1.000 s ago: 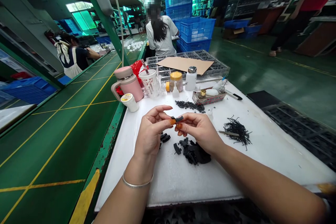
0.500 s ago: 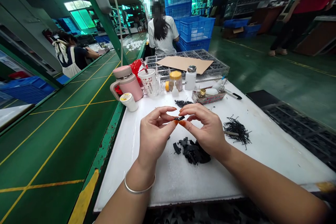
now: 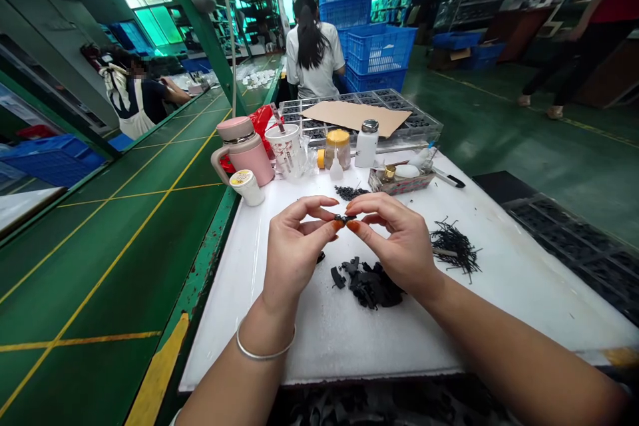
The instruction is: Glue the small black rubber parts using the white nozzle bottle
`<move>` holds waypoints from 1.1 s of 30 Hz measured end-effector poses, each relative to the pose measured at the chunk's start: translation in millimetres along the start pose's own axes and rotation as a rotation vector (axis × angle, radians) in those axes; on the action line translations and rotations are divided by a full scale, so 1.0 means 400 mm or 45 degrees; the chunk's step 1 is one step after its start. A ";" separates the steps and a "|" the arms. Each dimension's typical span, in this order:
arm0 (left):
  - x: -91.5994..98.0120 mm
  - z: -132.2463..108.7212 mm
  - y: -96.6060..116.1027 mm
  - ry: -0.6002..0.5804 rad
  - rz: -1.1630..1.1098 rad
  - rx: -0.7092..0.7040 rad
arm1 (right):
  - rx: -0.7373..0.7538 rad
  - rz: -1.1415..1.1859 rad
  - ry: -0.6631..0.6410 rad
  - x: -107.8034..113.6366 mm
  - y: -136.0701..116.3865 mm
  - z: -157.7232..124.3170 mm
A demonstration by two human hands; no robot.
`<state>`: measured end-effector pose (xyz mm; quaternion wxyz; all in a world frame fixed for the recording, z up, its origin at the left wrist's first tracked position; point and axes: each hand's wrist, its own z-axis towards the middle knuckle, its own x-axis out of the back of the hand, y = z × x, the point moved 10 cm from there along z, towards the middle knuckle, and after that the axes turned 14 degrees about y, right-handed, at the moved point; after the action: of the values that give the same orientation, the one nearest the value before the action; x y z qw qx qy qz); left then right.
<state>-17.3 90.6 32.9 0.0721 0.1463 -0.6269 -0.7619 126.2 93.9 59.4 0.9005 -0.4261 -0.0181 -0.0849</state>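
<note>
Midway between left hand [image 3: 293, 247] and right hand [image 3: 402, 243], a small black part [image 3: 342, 218], each fingertip grip closed on it

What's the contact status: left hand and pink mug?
Apart. The head view shows white tabletop between the left hand and the pink mug.

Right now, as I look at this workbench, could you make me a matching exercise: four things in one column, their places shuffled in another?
1. small black part
2. thin black rods
3. cardboard sheet
4. silver bracelet

A. around the left wrist
B. on top of the divided tray
C. between the fingertips of the left hand and right hand
D. piled on the white tabletop

Pairs: 1-C, 2-D, 3-B, 4-A
</note>
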 end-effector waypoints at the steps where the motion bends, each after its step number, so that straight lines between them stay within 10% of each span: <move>1: -0.001 0.001 -0.001 -0.003 -0.005 0.004 | -0.005 -0.002 0.000 0.000 0.001 0.000; 12: 0.011 0.008 0.007 0.100 0.048 -0.054 | -0.075 -0.030 0.082 0.023 0.011 0.008; 23: 0.026 0.022 -0.024 0.149 -0.154 0.092 | -0.821 0.416 -0.145 -0.063 0.159 -0.044; 33: 0.009 0.017 -0.034 0.102 -0.169 0.150 | -1.072 0.749 -0.224 -0.102 0.167 -0.074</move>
<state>-22.1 98.8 20.2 0.0377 0.2219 -0.6561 -0.7203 96.2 118.5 -14.8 0.6320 -0.7440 0.0625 0.2079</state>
